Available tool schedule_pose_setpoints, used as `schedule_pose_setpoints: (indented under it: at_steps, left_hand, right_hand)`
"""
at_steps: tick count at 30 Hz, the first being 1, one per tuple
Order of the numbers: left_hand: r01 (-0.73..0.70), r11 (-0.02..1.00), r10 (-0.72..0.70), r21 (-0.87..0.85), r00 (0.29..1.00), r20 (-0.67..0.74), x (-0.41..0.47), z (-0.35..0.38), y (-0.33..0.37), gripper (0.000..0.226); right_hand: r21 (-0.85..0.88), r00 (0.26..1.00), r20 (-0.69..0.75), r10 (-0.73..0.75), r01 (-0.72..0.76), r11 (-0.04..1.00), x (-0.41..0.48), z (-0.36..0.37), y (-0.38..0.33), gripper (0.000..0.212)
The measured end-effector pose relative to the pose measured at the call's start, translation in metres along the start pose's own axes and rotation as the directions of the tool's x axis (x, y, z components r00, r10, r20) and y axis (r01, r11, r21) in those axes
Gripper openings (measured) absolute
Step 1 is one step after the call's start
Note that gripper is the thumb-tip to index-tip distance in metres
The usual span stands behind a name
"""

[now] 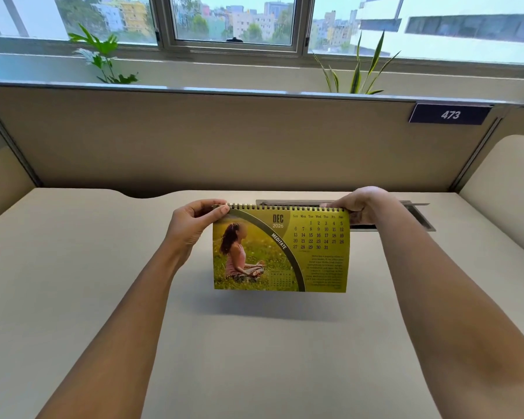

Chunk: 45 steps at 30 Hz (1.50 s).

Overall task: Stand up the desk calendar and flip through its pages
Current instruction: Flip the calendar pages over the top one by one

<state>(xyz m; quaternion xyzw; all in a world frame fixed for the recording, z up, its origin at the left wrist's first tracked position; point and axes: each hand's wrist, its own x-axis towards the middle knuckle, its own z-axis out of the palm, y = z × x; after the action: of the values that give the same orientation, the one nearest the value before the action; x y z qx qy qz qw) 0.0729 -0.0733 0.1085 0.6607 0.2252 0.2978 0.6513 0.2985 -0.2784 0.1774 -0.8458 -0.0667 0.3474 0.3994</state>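
A spiral-bound desk calendar hangs upright in the middle of the head view, lifted off the beige desk with its shadow below it. The facing page is yellow-green, shows DEC 2026, a date grid and a photo of someone meditating on grass. My left hand pinches the top left corner at the wire binding. At the top right corner, my right hand grips the binding edge, fingers wrapped behind. What is behind the front page is hidden.
A metal cable slot is set into the desk just behind the calendar. A beige partition with a "473" plate closes off the back. Side panels stand left and right. Plants sit on the window ledge beyond.
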Motion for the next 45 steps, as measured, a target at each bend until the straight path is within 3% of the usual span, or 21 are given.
schedule_pose_setpoints:
  at_steps: [6,11,17,21,24,27,33,37,40,45]
  left_hand:
    - [-0.033,0.998,0.034,0.049,0.999,-0.016,0.002,-0.003,0.000,0.022]
    - [-0.051,0.998,0.051,0.024,0.998,-0.022,0.002,-0.001,0.000,0.025]
    - [-0.023,1.000,0.023,0.003,0.999,-0.023,0.003,0.001,0.001,0.057]
    - [-0.020,1.000,0.020,-0.023,1.000,-0.004,0.001,0.000,0.000,0.049]
    - [-0.026,0.999,0.025,-0.033,1.000,-0.016,0.001,0.000,-0.001,0.034]
    - [-0.026,0.999,0.026,-0.041,1.000,-0.003,0.001,-0.001,-0.002,0.023]
    - [-0.066,0.997,0.066,0.048,0.998,0.004,-0.002,-0.003,0.000,0.019]
    - [0.023,1.000,-0.023,0.003,1.000,-0.004,-0.003,-0.003,0.001,0.024]
    - [0.021,1.000,-0.021,0.012,1.000,0.003,-0.004,-0.003,0.002,0.026]
    - [0.033,0.996,-0.030,0.082,0.999,-0.030,-0.007,0.000,0.004,0.022]
  right_hand:
    - [0.224,0.998,-0.019,-0.064,0.067,0.972,0.006,0.006,0.006,0.045]
    - [0.424,0.980,-0.057,-0.188,0.195,0.885,-0.002,0.000,0.011,0.046]
    - [0.517,0.904,-0.064,-0.423,0.393,0.760,-0.012,-0.001,0.025,0.032]
    - [0.542,0.866,-0.062,-0.497,0.447,0.712,-0.018,-0.005,0.031,0.052]
    - [0.536,0.839,-0.025,-0.543,0.470,0.701,-0.022,-0.007,0.035,0.059]
    - [0.497,0.824,-0.032,-0.565,0.504,0.706,-0.025,-0.005,0.037,0.050]
    - [0.312,0.826,0.006,-0.564,0.535,0.785,-0.021,-0.003,0.044,0.060]
    - [0.347,0.848,-0.028,-0.530,0.506,0.790,-0.014,-0.002,0.043,0.046]
    - [0.217,0.884,0.007,-0.467,0.454,0.864,-0.011,-0.003,0.040,0.037]
    - [0.002,0.976,0.033,-0.217,0.217,0.976,-0.010,-0.002,0.024,0.037]
